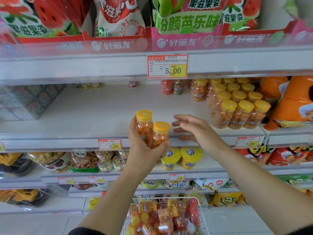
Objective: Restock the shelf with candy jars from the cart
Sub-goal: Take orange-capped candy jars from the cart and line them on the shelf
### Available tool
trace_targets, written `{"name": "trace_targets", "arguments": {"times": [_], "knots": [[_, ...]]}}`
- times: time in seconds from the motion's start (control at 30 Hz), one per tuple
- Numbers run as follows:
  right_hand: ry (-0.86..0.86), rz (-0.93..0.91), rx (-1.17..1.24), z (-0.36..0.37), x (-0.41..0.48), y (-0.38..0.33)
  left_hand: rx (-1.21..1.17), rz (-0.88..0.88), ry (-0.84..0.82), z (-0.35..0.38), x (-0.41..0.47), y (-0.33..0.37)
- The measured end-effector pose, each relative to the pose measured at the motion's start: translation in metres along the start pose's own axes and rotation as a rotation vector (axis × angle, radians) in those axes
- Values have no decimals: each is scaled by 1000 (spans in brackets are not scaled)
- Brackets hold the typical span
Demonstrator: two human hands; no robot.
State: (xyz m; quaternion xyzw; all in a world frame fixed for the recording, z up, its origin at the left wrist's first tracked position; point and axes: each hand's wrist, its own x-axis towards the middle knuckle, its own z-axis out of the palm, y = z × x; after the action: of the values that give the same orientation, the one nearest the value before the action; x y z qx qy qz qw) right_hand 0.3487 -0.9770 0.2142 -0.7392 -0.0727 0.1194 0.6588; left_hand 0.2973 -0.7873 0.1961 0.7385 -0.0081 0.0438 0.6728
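Candy jars [237,106] look partly restocked, going by the layout: one block is done and plenty are still waiting. Middle shelf [94,106] has a wide bare white stretch across its left and centre, and only the right end is filled. Wire cart [202,211] sits at the bottom of the view below the arms, well apart from that shelf. It holds a loose heap of cart jars [160,216], orange and red, lying on their sides, so a lot is left to move. The stocked block stands upright in tight rows with yellow lids, just beside orange snack bags [288,102]. A few red jars [166,87] stand at the back, near the block. Right hand [189,128] hovers over the shelf's front edge, fingers spread and straight, holding nothing. It is blurred, and I cannot tell if it touches the shelf. Left hand [144,150] is in front of the shelf lip, with fingers and thumb curled round the held pair [152,131]. These are two yellow-lidded orange jars, upright and touching each other, not yet set down. My guess is they go on the bare centre, left of the block. Price tag [109,144] reads 3.00, just left of the left hand.
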Motion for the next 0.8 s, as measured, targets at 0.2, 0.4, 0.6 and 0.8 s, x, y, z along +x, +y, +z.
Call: {"name": "trace_targets", "arguments": {"times": [0.2, 0.4, 0.6, 0.8], "knots": [[-73, -13, -68, 20, -27, -4, 132, 58, -23, 21, 4, 0], [-61, 5, -6, 3, -25, -12, -148, -10, -228, 14, 13, 3], [-8, -18, -57, -4, 3, -32, -459, -116, 18, 3, 30, 5], [257, 19, -280, -17, 65, -15, -496, -190, 49, -22, 33, -3]]}}
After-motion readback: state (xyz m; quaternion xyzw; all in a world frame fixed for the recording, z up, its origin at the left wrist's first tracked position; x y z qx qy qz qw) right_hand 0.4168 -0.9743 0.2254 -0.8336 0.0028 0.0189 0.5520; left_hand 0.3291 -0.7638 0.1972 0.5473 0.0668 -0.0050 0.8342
